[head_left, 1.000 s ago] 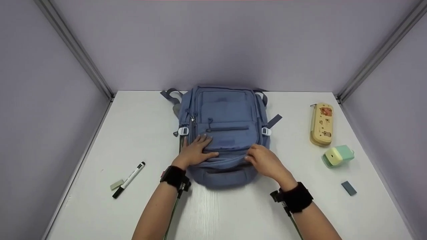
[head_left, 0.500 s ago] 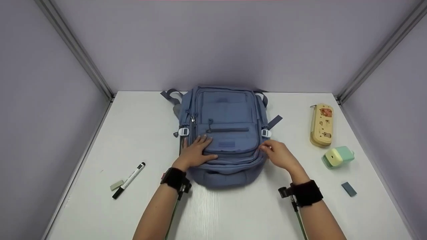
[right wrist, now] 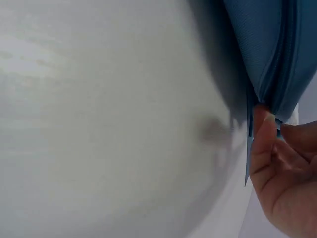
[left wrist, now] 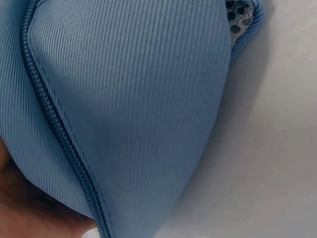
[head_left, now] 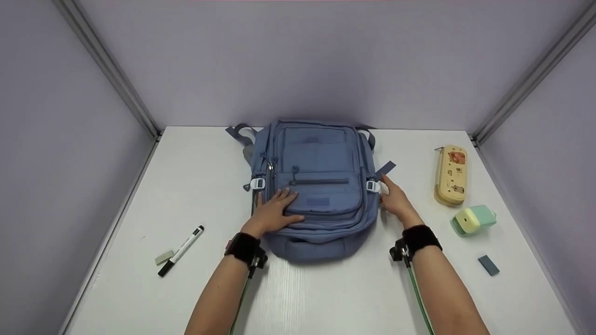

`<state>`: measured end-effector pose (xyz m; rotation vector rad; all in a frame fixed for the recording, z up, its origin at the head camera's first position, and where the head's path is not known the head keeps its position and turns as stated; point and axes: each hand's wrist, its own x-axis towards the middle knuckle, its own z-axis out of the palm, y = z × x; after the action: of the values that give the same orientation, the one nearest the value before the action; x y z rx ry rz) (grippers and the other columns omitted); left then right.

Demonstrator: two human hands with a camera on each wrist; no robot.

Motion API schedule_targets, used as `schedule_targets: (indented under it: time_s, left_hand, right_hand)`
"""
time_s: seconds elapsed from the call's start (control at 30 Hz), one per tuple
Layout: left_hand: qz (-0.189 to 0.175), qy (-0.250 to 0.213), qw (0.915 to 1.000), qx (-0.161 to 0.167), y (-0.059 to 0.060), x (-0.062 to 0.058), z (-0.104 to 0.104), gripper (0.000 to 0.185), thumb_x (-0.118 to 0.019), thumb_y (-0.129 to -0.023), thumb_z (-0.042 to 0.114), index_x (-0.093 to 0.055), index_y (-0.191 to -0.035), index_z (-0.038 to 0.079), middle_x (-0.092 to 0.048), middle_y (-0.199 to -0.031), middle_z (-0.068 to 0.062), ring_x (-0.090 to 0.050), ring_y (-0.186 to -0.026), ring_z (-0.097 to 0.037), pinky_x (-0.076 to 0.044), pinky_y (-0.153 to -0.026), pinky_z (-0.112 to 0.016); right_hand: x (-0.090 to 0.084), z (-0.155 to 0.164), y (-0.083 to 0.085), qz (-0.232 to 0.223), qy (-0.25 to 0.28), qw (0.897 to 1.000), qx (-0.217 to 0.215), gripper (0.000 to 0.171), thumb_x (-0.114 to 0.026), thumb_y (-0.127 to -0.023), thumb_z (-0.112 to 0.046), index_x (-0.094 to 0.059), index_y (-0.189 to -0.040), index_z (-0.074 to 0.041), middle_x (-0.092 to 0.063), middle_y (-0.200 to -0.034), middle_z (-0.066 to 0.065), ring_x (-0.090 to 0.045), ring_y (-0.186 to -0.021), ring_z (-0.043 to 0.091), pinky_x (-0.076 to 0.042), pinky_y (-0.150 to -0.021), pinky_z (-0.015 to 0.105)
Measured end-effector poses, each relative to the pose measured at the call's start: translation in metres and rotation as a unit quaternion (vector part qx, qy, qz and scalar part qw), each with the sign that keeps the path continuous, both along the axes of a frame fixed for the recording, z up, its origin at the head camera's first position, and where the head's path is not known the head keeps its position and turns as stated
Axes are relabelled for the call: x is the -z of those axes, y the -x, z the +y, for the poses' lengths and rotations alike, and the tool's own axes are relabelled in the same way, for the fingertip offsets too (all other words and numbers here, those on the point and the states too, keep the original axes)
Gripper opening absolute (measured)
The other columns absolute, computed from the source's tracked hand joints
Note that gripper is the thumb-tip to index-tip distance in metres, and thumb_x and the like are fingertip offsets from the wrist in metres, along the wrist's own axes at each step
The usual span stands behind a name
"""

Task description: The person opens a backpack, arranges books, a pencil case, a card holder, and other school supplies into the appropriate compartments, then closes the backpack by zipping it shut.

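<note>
I see a blue backpack (head_left: 316,186) with white buckles (head_left: 257,184) on a white table (head_left: 326,293). My wristbands (head_left: 242,246) are black. The marker (head_left: 180,251) is white and black, the pencil case (head_left: 450,174) yellow with cartoon patches, the sharpener (head_left: 472,220) mint and yellow, the walls (head_left: 298,60) lilac.

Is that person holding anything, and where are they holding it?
The right hand pinches a zipper pull on the blue backpack's right side. The left hand just rests flat on its front.
</note>
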<state>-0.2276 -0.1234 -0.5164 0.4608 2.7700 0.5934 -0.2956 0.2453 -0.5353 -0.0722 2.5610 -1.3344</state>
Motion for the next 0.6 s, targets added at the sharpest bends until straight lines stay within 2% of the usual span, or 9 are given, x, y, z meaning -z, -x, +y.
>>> schedule_targets:
  time_s: [0.07,0.1,0.13,0.2,0.23,0.27,0.53,0.6]
  left_hand:
    - [0.001,-0.002,1.0000,-0.002,0.000,0.000,0.000,0.081,-0.053,-0.090,0.067,-0.030,-0.155,0.024,-0.019,-0.161,-0.004,-0.013,-0.148,-0.028,0.004,-0.110,-0.064]
    - [0.002,-0.003,1.0000,-0.004,0.000,0.000,0.000,0.081,-0.053,-0.090,0.066,-0.030,-0.155,0.024,-0.019,-0.161,-0.004,-0.013,-0.148,-0.028,0.004,-0.110,-0.064]
    - [0.004,-0.003,1.0000,-0.004,0.001,0.000,0.000,0.081,-0.054,-0.090,0.066,-0.031,-0.155,0.024,-0.020,-0.161,-0.004,-0.013,-0.148,-0.028,0.004,-0.110,-0.064]
    - [0.005,-0.001,1.0000,-0.005,0.001,0.000,0.000,0.081,-0.054,-0.090,0.065,-0.030,-0.155,0.024,-0.019,-0.161,-0.004,-0.013,-0.148,-0.028,0.004,-0.110,-0.064]
    - [0.005,0.000,1.0000,-0.006,0.000,-0.001,0.000,0.080,-0.054,-0.090,0.065,-0.030,-0.155,0.024,-0.019,-0.161,-0.003,-0.013,-0.148,-0.027,0.004,-0.110,-0.064]
    - [0.004,0.002,1.0000,-0.006,0.000,-0.001,0.000,0.080,-0.054,-0.090,0.065,-0.030,-0.155,0.024,-0.019,-0.161,-0.003,-0.013,-0.148,-0.027,0.004,-0.110,-0.064]
    - [0.008,0.013,0.9999,-0.006,0.000,0.001,0.001,0.082,-0.053,-0.089,0.067,-0.029,-0.155,0.025,-0.018,-0.161,-0.004,-0.013,-0.148,-0.027,0.004,-0.110,-0.064]
    - [0.010,0.013,0.9999,-0.005,0.000,0.003,0.002,0.082,-0.053,-0.089,0.068,-0.029,-0.155,0.025,-0.018,-0.161,-0.004,-0.013,-0.148,-0.027,0.004,-0.110,-0.064]
  right_hand:
    - [0.004,-0.001,0.004,0.001,0.007,1.000,-0.013,0.072,-0.043,-0.090,0.009,-0.015,-0.156,-0.002,-0.026,-0.155,0.024,-0.047,-0.122,0.040,-0.050,-0.079,0.034]
    - [0.006,-0.002,0.006,0.000,0.012,1.000,-0.020,0.073,-0.043,-0.089,0.009,-0.015,-0.156,-0.004,-0.025,-0.156,0.024,-0.041,-0.130,0.041,-0.047,-0.090,0.039]
    - [0.008,-0.003,0.007,0.000,0.014,1.000,-0.027,0.074,-0.043,-0.089,0.009,-0.014,-0.156,-0.005,-0.023,-0.156,0.024,-0.034,-0.136,0.041,-0.040,-0.100,0.043]
    - [0.012,-0.003,0.009,0.002,0.020,0.999,-0.037,0.075,-0.041,-0.089,0.009,-0.013,-0.157,-0.007,-0.021,-0.157,0.024,-0.021,-0.143,0.042,-0.023,-0.112,0.048]
    - [0.014,-0.003,0.010,0.004,0.021,0.999,-0.040,0.075,-0.041,-0.089,0.008,-0.012,-0.157,-0.007,-0.019,-0.158,0.024,-0.015,-0.144,0.041,-0.014,-0.115,0.048]
    - [0.016,-0.004,0.010,0.008,0.022,0.999,-0.042,0.075,-0.041,-0.089,0.009,-0.011,-0.157,-0.007,-0.019,-0.158,0.024,-0.014,-0.145,0.042,-0.013,-0.115,0.049]
    - [0.025,0.000,0.009,0.031,0.042,0.998,-0.038,0.071,-0.042,-0.093,0.008,-0.014,-0.156,-0.004,-0.021,-0.156,0.026,-0.016,-0.144,0.041,-0.013,-0.115,0.049]
    - [0.014,-0.002,0.004,0.018,0.063,0.997,-0.031,0.071,-0.045,-0.093,0.007,-0.013,-0.156,-0.002,-0.020,-0.156,0.026,-0.013,-0.145,0.041,-0.011,-0.116,0.049]
